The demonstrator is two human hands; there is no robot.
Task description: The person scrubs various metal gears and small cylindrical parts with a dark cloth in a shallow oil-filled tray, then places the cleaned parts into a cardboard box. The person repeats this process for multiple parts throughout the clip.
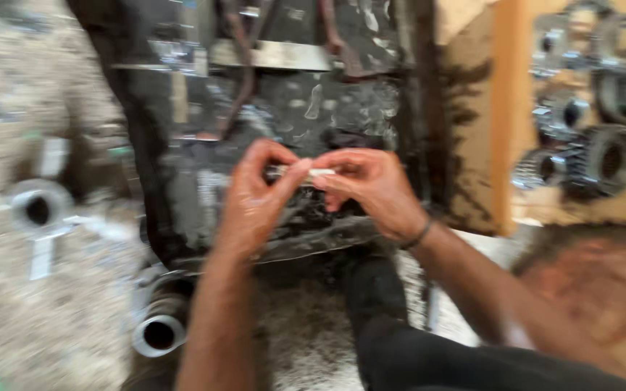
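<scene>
At the bottom of the frame, a dark trouser leg runs up the middle, with a short metal tube lying open-ended at lower left; just above, at centre frame, the left hand and the right hand meet, both pinching a small pale metal pin between thumb and fingertips, the right wrist wearing a dark band; the picture is blurred, so the pin's exact shape cannot be told. Directly beyond the hands sits an oily black tray of greasy parts; a ring-shaped fitting lies at middle left; gears are stacked at upper right. The likely risk is slippage; oily fingertips could let the pin drop into the tray's sludge, where it would be hard to find.
</scene>
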